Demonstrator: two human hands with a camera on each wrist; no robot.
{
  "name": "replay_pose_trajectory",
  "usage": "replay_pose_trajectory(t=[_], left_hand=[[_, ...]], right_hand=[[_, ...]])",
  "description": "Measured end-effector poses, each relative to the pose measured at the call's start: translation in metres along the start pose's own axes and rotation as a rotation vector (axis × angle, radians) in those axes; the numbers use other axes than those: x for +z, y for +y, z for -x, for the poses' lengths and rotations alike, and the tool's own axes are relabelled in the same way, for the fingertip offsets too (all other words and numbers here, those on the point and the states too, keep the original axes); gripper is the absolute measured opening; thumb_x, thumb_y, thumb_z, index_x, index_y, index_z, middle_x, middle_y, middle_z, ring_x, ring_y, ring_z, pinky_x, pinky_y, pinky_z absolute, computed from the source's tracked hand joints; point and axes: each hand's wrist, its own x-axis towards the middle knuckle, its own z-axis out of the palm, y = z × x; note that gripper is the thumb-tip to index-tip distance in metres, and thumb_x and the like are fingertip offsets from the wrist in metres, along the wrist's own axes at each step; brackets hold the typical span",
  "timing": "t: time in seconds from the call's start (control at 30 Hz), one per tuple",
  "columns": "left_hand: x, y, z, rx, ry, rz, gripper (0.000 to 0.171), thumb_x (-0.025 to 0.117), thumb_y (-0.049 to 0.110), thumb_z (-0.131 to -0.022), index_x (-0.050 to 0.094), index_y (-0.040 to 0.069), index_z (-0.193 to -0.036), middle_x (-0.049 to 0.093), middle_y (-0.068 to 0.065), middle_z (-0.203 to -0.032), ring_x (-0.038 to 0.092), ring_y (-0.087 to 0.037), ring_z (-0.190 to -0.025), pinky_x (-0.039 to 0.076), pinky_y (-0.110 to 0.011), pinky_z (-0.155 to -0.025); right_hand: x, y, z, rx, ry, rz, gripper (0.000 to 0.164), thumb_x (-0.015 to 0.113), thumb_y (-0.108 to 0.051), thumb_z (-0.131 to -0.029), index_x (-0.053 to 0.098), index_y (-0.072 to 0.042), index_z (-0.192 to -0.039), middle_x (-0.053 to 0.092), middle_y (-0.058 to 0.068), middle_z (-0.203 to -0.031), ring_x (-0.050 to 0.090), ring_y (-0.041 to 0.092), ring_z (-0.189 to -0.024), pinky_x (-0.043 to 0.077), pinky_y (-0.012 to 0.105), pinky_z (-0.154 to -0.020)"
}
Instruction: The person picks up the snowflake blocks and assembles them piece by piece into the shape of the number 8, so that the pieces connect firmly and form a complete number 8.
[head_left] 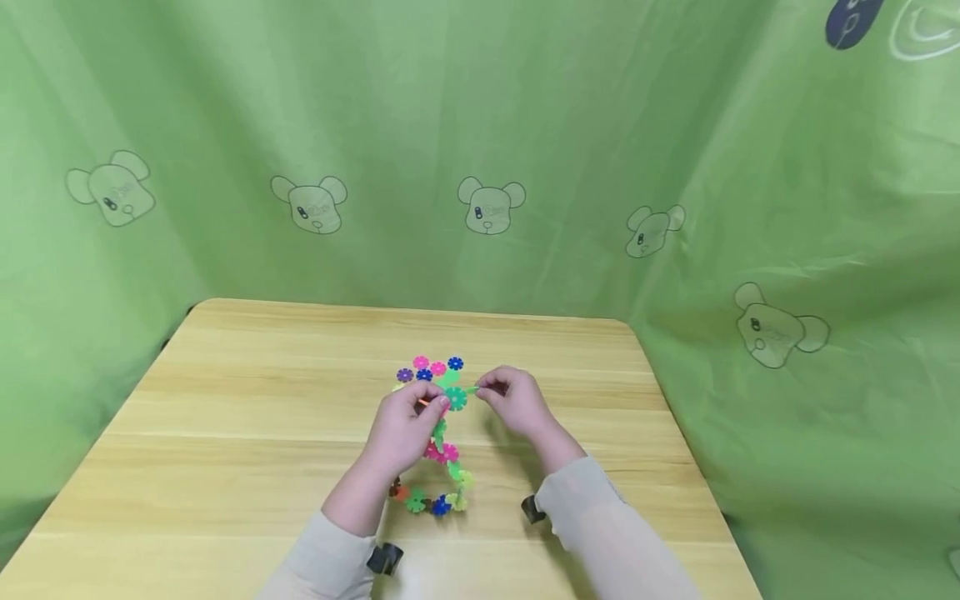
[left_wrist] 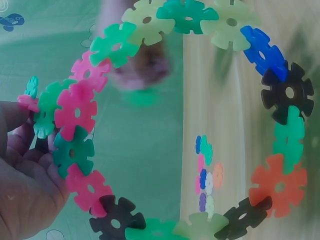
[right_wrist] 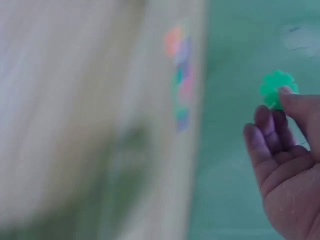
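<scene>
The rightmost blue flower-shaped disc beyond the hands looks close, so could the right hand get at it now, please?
Probably yes: nothing visible bars the way from the right hand to the blue flower-shaped disc, though that hand pinches a green flower-shaped disc, which may need releasing first.

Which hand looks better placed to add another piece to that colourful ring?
Probably the right hand: it pinches a single green flower-shaped plastic piece, while the left hand holds the multicoloured ring of linked flower-shaped plastic pieces.
</scene>
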Motion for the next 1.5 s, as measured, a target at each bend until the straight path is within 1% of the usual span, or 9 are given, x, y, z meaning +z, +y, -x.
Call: replay_pose_trajectory(t=[0.13,0.3,0.43,0.57,0.73,1.0,1.17,1.33,1.5], left_hand=[[0.0,0.001,-0.001,-0.032,0.048,0.002,0.011,0.064,0.014,-0.106,0.072,0.006,-0.104,0.068,-0.006,-0.093,0.061,-0.019,-0.076,0.055,-0.028,-0.059],[-0.001,0.0,-0.003,-0.041,0.105,0.011,0.011,0.065,0.013,-0.105,0.072,0.006,-0.102,0.068,-0.011,-0.091,0.061,-0.019,-0.075,0.054,-0.026,-0.057],[-0.001,-0.002,-0.004,-0.034,0.106,0.02,0.011,0.065,0.012,-0.104,0.072,0.005,-0.099,0.067,-0.008,-0.086,0.06,-0.018,-0.071,0.052,-0.024,-0.053],[-0.001,-0.002,-0.004,-0.038,0.096,0.026,0.011,0.066,0.012,-0.104,0.072,0.005,-0.098,0.065,-0.006,-0.081,0.058,-0.017,-0.068,0.049,-0.024,-0.051],[-0.003,0.001,-0.002,-0.039,0.096,0.03,0.012,0.066,0.012,-0.104,0.073,0.002,-0.1,0.065,-0.006,-0.082,0.056,-0.016,-0.067,0.048,-0.023,-0.051],[-0.005,0.001,-0.003,-0.037,0.084,0.019,0.012,0.066,0.012,-0.103,0.073,0.002,-0.099,0.065,-0.006,-0.084,0.056,-0.017,-0.07,0.049,-0.024,-0.053],[-0.003,0.0,-0.003,-0.055,0.078,0.056,0.012,0.066,0.007,-0.102,0.073,0.001,-0.094,0.064,-0.006,-0.08,0.054,-0.015,-0.064,0.048,-0.022,-0.051],[-0.001,-0.001,-0.002,-0.07,0.056,0.122,0.016,0.066,0.007,-0.102,0.071,-0.002,-0.09,0.064,-0.005,-0.077,0.054,-0.014,-0.065,0.05,-0.023,-0.057],[-0.003,-0.002,-0.003,-0.029,0.039,0.121,0.015,0.068,0.008,-0.102,0.071,0.0,-0.09,0.064,-0.005,-0.077,0.057,-0.016,-0.067,0.05,-0.025,-0.058]], right_hand=[[-0.011,-0.038,0.017,-0.129,0.077,-0.172,0.003,0.075,-0.001,-0.097,0.077,-0.001,-0.099,0.077,0.008,-0.094,0.072,0.022,-0.085,0.06,0.028,-0.076],[-0.018,-0.063,0.032,-0.271,0.066,-0.272,0.004,0.074,0.005,-0.096,0.076,0.002,-0.098,0.076,0.015,-0.094,0.074,0.029,-0.085,0.062,0.027,-0.076],[-0.018,-0.065,0.034,-0.335,0.079,-0.25,0.008,0.075,0.007,-0.094,0.077,0.001,-0.097,0.076,0.014,-0.096,0.073,0.025,-0.086,0.062,0.027,-0.079],[-0.018,-0.064,0.035,-0.405,0.114,-0.164,0.012,0.076,0.008,-0.092,0.079,-0.003,-0.095,0.077,0.008,-0.096,0.072,0.017,-0.089,0.062,0.029,-0.081],[-0.019,-0.067,0.036,-0.501,0.133,-0.073,0.015,0.078,0.009,-0.09,0.08,-0.005,-0.094,0.078,0.004,-0.097,0.074,0.02,-0.089,0.063,0.03,-0.079],[-0.018,-0.069,0.037,-0.429,0.096,-0.191,0.012,0.076,0.011,-0.091,0.079,-0.001,-0.093,0.077,0.008,-0.095,0.072,0.013,-0.086,0.063,0.028,-0.078],[-0.013,-0.069,0.038,-0.468,0.117,-0.166,0.014,0.077,0.011,-0.09,0.08,-0.002,-0.092,0.078,0.007,-0.094,0.073,0.012,-0.087,0.063,0.029,-0.081],[-0.007,-0.068,0.04,-0.483,0.131,-0.199,0.019,0.076,0.017,-0.087,0.079,-0.001,-0.091,0.077,0.005,-0.09,0.073,0.018,-0.079,0.063,0.027,-0.072],[-0.008,-0.069,0.04,-0.491,0.118,-0.219,0.019,0.076,0.017,-0.088,0.079,-0.001,-0.092,0.077,0.007,-0.091,0.072,0.018,-0.079,0.062,0.026,-0.072]])
